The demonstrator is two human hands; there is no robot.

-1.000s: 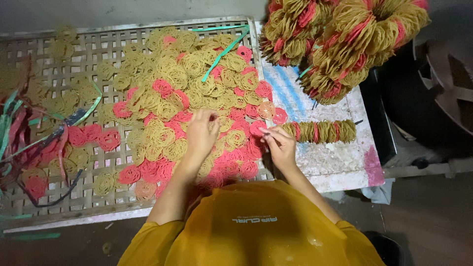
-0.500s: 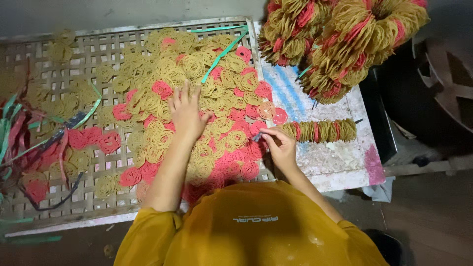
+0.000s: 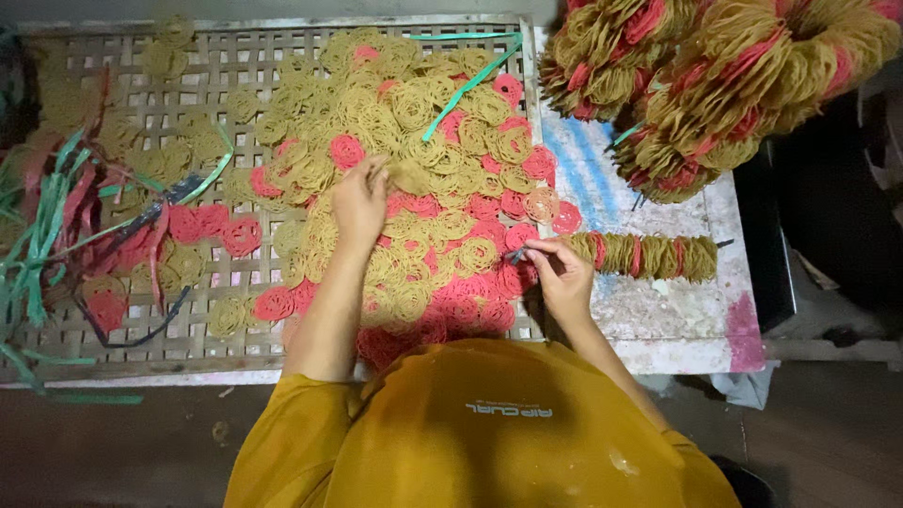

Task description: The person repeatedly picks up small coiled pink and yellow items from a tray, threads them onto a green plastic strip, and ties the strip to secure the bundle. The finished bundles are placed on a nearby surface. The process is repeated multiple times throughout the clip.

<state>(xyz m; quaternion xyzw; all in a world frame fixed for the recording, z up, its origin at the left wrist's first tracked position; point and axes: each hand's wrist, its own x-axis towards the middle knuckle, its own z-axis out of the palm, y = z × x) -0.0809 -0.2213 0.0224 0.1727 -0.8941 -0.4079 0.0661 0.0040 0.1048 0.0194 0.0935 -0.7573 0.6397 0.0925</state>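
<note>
Centrally, a flat yellow coiled noodle-like disc (image 3: 406, 175) is pinched between the fingertips of the left hand (image 3: 360, 200), lifted just above a wide heap of similar yellow and pink coiled discs (image 3: 433, 226) spread over a pale woven lattice tray (image 3: 141, 320). Lower right, the right hand (image 3: 562, 276) is closed in a pinch on the near end of a thin dark skewer (image 3: 519, 253), along which a row of yellow and pink discs (image 3: 649, 256) is threaded, lying on a worn white board with blue and pink marks (image 3: 658, 310). At the upper right, large bundled rings of threaded yellow and pink discs (image 3: 734, 85) are piled. A green plastic strip (image 3: 467, 80) is laid across the top of the heap, and tangled green, red and dark strips (image 3: 56, 216) are seen at the tray's left edge. Both forearms are seen coming from mustard-yellow sleeves (image 3: 282, 442) at the bottom
</note>
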